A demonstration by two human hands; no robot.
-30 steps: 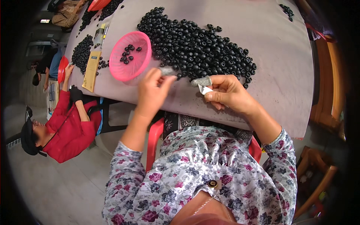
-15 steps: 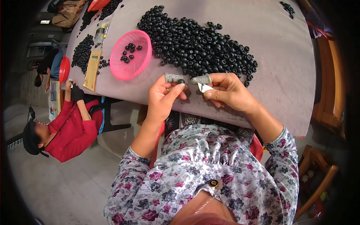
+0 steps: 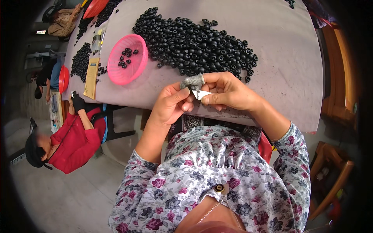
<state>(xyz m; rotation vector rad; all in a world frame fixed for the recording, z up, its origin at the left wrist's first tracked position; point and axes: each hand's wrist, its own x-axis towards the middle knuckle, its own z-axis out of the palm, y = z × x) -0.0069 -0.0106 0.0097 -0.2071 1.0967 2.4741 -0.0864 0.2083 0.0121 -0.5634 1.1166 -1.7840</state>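
Observation:
My left hand [image 3: 168, 104] pinches a small black round part [image 3: 190, 89] between thumb and forefinger, mostly covered by the fingers. My right hand [image 3: 235, 94] is closed on a small white pointed piece [image 3: 201, 94], flat like folded paper or a wrapped blade; its exact kind is unclear. The tip of the white piece touches or nearly touches the black part. Grey cloth covers [image 3: 193, 80] sit on the forefingers. Just beyond my hands lies a big pile of black round parts [image 3: 194, 46], many with a hole in the middle.
A pink plastic basket [image 3: 111, 72] with several black parts stands left of the pile. Beside it lie a tan packet [image 3: 91, 79] and another heap of black parts [image 3: 81, 57]. A person in red [image 3: 75, 141] sits at the left, near a red bowl [image 3: 64, 79]. A wooden chair [image 3: 330, 182] is at right.
My two hands have come together. The right hand has moved left, bringing the white piece to the black part in my left hand. The view has shifted slightly.

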